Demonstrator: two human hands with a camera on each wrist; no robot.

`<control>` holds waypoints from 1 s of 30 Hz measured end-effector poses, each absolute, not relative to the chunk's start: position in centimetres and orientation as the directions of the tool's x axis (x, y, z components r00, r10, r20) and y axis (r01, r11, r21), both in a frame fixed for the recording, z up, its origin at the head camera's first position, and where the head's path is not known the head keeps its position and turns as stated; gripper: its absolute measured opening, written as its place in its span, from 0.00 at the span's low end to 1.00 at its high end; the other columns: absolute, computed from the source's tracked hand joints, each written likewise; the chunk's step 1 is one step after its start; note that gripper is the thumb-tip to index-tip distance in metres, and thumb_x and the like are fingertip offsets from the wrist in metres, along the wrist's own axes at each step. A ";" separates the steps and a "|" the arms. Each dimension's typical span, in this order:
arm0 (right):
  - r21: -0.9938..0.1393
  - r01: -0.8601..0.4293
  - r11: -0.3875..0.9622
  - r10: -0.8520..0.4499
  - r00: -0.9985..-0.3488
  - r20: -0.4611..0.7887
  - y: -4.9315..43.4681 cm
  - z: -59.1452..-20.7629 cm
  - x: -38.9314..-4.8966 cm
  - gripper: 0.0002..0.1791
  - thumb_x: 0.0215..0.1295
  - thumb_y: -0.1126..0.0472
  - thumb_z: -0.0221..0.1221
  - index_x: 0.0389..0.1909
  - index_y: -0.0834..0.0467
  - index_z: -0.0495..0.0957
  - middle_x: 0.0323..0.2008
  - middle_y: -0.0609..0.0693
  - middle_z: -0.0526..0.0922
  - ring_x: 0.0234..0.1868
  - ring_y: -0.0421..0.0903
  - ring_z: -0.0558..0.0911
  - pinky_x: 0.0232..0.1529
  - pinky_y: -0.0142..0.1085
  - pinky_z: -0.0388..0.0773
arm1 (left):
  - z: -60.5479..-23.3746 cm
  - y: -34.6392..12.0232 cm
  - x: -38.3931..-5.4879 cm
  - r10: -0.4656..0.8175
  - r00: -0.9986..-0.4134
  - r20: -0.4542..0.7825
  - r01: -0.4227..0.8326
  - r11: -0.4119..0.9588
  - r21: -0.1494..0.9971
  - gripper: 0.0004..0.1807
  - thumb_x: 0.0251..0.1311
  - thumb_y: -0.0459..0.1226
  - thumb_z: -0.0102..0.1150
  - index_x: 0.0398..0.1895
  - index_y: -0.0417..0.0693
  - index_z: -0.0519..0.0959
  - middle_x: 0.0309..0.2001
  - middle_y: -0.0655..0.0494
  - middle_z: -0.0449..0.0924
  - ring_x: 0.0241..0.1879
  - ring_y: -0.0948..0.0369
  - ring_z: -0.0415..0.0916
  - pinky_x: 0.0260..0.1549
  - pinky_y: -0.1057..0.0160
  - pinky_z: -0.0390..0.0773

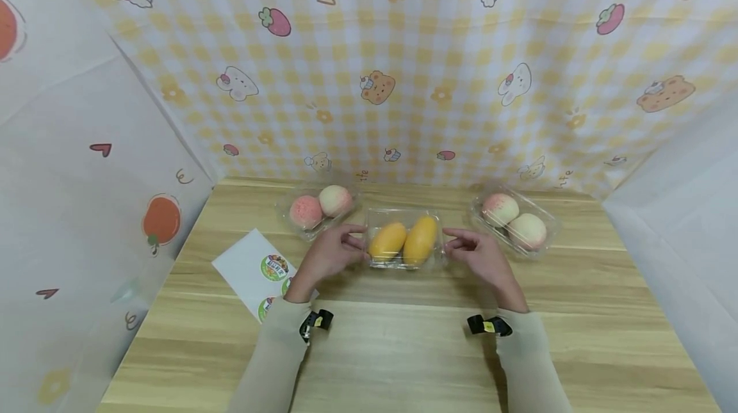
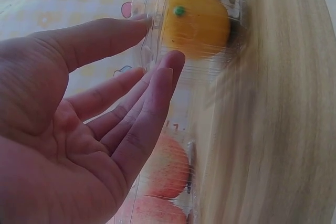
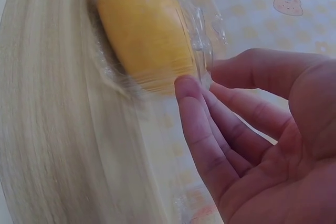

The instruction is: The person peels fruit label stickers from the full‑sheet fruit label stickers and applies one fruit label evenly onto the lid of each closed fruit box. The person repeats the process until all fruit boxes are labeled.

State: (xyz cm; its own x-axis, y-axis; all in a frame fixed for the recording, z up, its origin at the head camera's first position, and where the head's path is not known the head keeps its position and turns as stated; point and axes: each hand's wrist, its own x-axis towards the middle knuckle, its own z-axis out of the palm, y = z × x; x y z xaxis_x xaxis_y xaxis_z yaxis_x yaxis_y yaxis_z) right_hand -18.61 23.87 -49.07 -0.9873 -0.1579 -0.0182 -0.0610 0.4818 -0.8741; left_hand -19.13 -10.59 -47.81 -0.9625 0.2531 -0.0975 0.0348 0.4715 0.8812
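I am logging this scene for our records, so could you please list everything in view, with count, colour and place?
Middle clamshell box: one, clear plastic, table centre, between the hands.
Mangoes: two, yellow-orange, side by side inside the middle clamshell box.
Left clamshell box: one, clear, back left.
Right clamshell box: one, clear, back right.
Peaches: four, pink and cream, two in each side box.
Sticker sheet: one, white with round green labels, left of the hands.
Table: one, light wood.
Backdrop: yellow check with cartoon prints.
Left hand: fingers straight, touching the box's left end.
Right hand: fingers straight, at its right end.
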 end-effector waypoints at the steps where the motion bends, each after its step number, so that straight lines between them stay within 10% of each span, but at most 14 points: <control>1: -0.876 -0.056 0.480 -0.160 -0.987 -0.024 23.9 -49.0 -18.6 0.24 0.71 0.73 0.68 0.67 0.68 0.82 0.44 0.58 0.92 0.45 0.49 0.90 0.45 0.29 0.83 | -47.8 -10.6 -19.1 0.258 -0.961 -0.096 0.039 0.473 0.880 0.32 0.61 0.32 0.80 0.69 0.40 0.83 0.43 0.55 0.92 0.40 0.58 0.90 0.39 0.59 0.84; 30: -0.893 -0.087 0.441 -0.260 -0.965 -0.035 24.4 -48.4 -18.1 0.28 0.70 0.75 0.67 0.70 0.71 0.78 0.44 0.60 0.92 0.46 0.51 0.91 0.46 0.29 0.84 | -47.1 -11.1 -18.8 0.276 -0.947 -0.164 -0.003 0.502 0.865 0.33 0.59 0.34 0.83 0.69 0.44 0.83 0.39 0.60 0.92 0.38 0.59 0.88 0.39 0.57 0.83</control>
